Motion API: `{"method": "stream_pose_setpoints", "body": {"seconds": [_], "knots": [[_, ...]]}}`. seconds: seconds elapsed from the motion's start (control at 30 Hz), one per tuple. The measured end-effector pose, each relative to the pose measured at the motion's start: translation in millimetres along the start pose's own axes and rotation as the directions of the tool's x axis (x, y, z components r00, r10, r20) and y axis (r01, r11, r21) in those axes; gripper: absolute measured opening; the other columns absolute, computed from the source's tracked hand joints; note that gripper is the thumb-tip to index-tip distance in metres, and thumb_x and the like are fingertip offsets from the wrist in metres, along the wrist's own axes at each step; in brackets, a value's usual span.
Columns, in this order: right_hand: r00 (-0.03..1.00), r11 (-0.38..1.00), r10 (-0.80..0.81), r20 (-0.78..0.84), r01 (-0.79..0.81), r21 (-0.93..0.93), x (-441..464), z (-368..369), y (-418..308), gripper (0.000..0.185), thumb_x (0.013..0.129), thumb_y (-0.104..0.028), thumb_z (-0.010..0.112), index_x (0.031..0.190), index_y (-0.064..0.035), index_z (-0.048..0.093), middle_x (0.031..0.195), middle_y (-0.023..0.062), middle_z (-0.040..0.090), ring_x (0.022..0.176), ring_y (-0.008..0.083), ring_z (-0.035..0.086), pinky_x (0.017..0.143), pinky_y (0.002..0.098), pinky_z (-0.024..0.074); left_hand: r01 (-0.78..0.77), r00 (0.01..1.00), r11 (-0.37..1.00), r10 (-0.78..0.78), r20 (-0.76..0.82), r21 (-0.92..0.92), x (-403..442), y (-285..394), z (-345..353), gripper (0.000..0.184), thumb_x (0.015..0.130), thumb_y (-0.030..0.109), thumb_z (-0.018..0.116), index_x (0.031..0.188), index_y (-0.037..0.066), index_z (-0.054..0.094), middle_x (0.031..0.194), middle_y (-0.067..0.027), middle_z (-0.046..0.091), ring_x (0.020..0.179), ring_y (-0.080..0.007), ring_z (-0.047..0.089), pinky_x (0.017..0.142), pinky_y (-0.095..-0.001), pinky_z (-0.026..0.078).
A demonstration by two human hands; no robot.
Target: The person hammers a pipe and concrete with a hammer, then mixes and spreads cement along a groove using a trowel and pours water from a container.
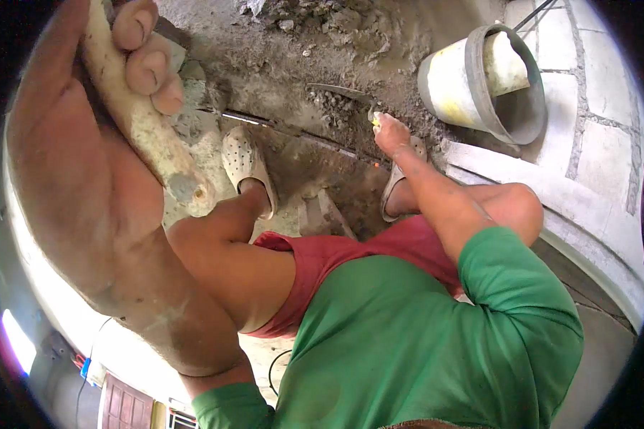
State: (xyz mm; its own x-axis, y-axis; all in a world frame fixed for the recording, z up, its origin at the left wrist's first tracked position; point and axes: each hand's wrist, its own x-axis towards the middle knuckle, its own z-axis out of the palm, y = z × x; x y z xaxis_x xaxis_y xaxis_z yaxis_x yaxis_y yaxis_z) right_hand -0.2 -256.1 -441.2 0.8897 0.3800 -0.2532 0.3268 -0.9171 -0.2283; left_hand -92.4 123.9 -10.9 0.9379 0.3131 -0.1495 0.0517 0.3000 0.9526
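Note:
My left hand (pixel 107 107) is raised close to the camera at the upper left, its fingers wrapped round a thick wooden pole (pixel 136 121) with a rough pale surface. Near the centre right, my right hand (pixel 392 134) is closed on the yellow handle of a trowel (pixel 343 91). The trowel's blade points left and lies against the grey mortar heap (pixel 340 111). My right hand is just above my right shoe, left of the bucket.
A tilted bucket (pixel 472 84) with a dark rim lies at the upper right, by a block wall (pixel 601 93). A thin straight bar (pixel 293 130) crosses the ground past my pale clogs (pixel 242 154). A flat piece (pixel 322 214) lies between my feet.

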Motion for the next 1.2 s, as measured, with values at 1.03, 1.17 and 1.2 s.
{"method": "stream_pose_setpoints", "body": {"seconds": [1.03, 1.17, 1.2], "knots": [[0.662, 0.984, -0.155, 0.733, 0.173, 0.052, -17.0, -19.9, 9.1, 0.050, 0.089, -0.050, 0.051, 0.103, -0.0059, 0.069, 0.101, 0.0203, 0.068, 0.098, 0.0390, 0.063, 0.085, 0.0465, 0.0493, 0.049, 0.995, 0.997, -0.043, 0.090, -0.065, 4.8, -2.0, -0.9, 0.037, 0.102, 0.023, 0.044, 0.126, -0.004, 0.049, 0.087, 0.0002, 0.052, 0.069, -0.0066, 0.048, 0.059, -0.0217, 0.040], [0.720, 0.991, -0.015, 0.694, 0.104, -0.087, -2.4, -41.6, 1.1, 0.058, 0.094, -0.054, 0.045, 0.114, -0.0028, 0.064, 0.118, 0.0204, 0.064, 0.113, 0.0383, 0.059, 0.096, 0.0455, 0.0464, 0.074, 0.997, 0.995, -0.072, 0.029, -0.066, 4.5, -5.1, -9.3, 0.041, 0.101, 0.022, 0.045, 0.133, -0.004, 0.046, 0.091, -0.0003, 0.057, 0.071, -0.0046, 0.053, 0.058, -0.0184, 0.043], [0.714, 0.991, -0.018, 0.700, 0.105, -0.082, 7.4, -28.7, 6.5, 0.058, 0.094, -0.054, 0.045, 0.114, -0.0028, 0.064, 0.118, 0.0204, 0.064, 0.113, 0.0383, 0.059, 0.096, 0.0455, 0.0464, 0.067, 0.997, 0.994, -0.064, 0.040, -0.082, 4.0, -7.1, -6.9, 0.041, 0.101, 0.022, 0.045, 0.134, -0.004, 0.046, 0.091, -0.0006, 0.058, 0.071, -0.0042, 0.054, 0.058, -0.0178, 0.043]]}}
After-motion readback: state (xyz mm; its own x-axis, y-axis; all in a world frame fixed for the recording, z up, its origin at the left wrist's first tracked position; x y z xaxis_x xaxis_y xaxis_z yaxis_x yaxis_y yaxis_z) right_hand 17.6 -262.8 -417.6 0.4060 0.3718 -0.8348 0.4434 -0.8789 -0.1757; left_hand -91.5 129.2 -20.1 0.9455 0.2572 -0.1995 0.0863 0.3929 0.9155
